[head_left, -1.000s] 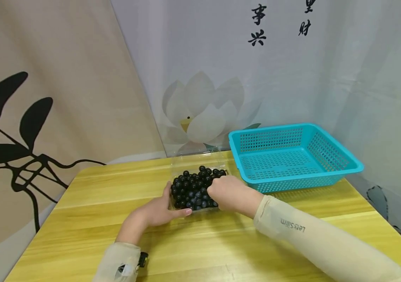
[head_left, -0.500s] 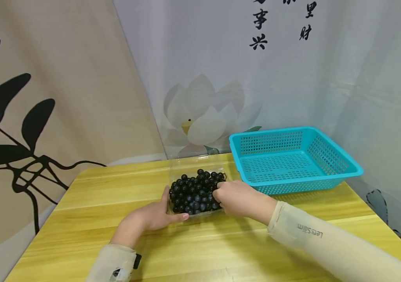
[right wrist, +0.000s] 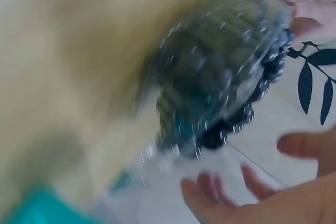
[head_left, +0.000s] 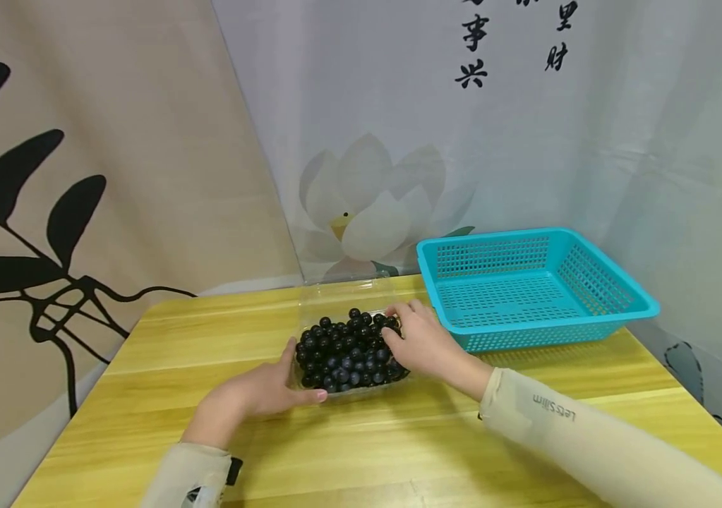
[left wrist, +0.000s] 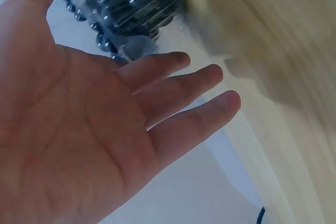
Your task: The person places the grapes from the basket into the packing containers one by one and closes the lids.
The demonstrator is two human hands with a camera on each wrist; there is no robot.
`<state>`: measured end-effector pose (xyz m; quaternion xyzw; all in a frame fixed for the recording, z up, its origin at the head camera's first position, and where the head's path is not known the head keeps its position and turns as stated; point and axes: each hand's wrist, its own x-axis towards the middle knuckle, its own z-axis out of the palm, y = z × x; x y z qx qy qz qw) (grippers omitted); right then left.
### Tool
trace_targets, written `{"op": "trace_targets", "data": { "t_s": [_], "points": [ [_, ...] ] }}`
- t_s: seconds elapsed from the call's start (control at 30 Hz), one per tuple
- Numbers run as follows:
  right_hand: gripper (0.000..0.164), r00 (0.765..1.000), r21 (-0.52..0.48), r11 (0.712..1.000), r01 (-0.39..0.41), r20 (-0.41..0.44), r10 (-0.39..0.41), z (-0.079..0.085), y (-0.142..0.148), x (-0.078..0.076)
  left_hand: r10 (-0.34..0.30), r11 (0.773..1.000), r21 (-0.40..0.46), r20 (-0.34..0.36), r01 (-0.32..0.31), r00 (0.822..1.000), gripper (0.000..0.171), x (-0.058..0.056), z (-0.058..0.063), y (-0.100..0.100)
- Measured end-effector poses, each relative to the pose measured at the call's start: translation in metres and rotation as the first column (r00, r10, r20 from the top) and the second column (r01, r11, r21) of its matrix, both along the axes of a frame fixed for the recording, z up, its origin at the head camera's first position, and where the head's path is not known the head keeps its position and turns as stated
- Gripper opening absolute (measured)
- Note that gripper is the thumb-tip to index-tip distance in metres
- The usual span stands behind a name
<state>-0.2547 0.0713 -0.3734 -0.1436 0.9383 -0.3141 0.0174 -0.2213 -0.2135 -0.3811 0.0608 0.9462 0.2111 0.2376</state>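
Note:
A clear plastic box [head_left: 354,394] heaped with dark, round grapes [head_left: 341,360] sits on the table, its transparent lid [head_left: 344,296] folded back behind it. My left hand [head_left: 251,394] is at the box's left corner, thumb along the front and a finger up the left side. Three straight fingers [left wrist: 191,124] are apart from the box in the left wrist view. At the right end, my right hand [head_left: 424,342] reaches over the grapes with thumb and fingers spread. No grape shows between those fingers in the right wrist view, where the box [right wrist: 210,61] is blurred.
Behind and right of the box stands a turquoise perforated plastic basket [head_left: 557,330], close to my right hand. The wooden table [head_left: 164,367] ends at a printed curtain [head_left: 208,141] along the back.
My right hand was curled into the grapes and now has its fingers spread at the box's right end. The left hand and the box have shifted slightly left and nearer in view.

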Motion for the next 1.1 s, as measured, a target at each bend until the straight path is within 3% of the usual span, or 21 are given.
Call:
{"op": "trace_targets", "data": {
  "t_s": [0.1,0.2,0.3,0.37,0.47,0.57,0.63,0.73,0.9,0.97,1.1],
  "points": [
    [0.054,0.986,-0.197,0.977,0.076,0.159,-0.045,-0.002,-0.007,-0.006,-0.022,0.999,0.050,-0.005,0.022,1.000,0.136,-0.004,0.003,-0.007],
    [0.064,0.947,-0.366,0.913,0.182,0.314,-0.063,-0.005,-0.014,-0.016,-0.016,0.990,0.143,-0.001,0.016,1.000,0.128,-0.012,0.005,-0.014],
    [0.071,0.904,-0.464,0.839,0.283,0.421,-0.073,-0.010,-0.019,-0.025,0.046,0.951,0.304,0.018,-0.049,0.999,0.113,-0.024,0.004,-0.019],
    [0.074,0.883,-0.502,0.799,0.332,0.464,-0.076,-0.014,-0.020,-0.031,0.106,0.890,0.442,0.043,-0.114,0.993,0.104,-0.033,0.002,-0.019],
    [0.075,0.851,-0.553,0.734,0.394,0.521,-0.064,-0.019,-0.020,-0.037,0.200,0.746,0.625,0.115,-0.228,0.973,0.105,-0.046,-0.001,-0.016],
    [0.074,0.835,-0.592,0.681,0.432,0.548,-0.053,-0.022,-0.021,-0.039,0.255,0.604,0.733,0.195,-0.314,0.947,0.112,-0.055,-0.004,-0.013],
    [0.074,0.829,-0.613,0.652,0.447,0.557,-0.045,-0.022,-0.022,-0.040,0.281,0.531,0.770,0.233,-0.353,0.931,0.114,-0.058,-0.006,-0.012],
    [0.074,0.829,-0.630,0.628,0.457,0.557,-0.045,-0.020,-0.023,-0.041,0.299,0.461,0.804,0.258,-0.376,0.919,0.113,-0.060,-0.007,-0.012],
    [0.077,0.828,-0.650,0.595,0.472,0.558,-0.046,-0.015,-0.022,-0.041,0.314,0.378,0.849,0.259,-0.370,0.913,0.110,-0.058,-0.006,-0.014],
    [0.077,0.829,-0.663,0.575,0.479,0.557,-0.049,-0.014,-0.021,-0.041,0.318,0.334,0.865,0.271,-0.375,0.909,0.107,-0.057,-0.004,-0.014],
    [0.076,0.845,-0.689,0.553,0.469,0.532,-0.053,-0.013,-0.019,-0.042,0.321,0.266,0.885,0.292,-0.382,0.901,0.102,-0.055,-0.001,-0.017]
  ]
}}
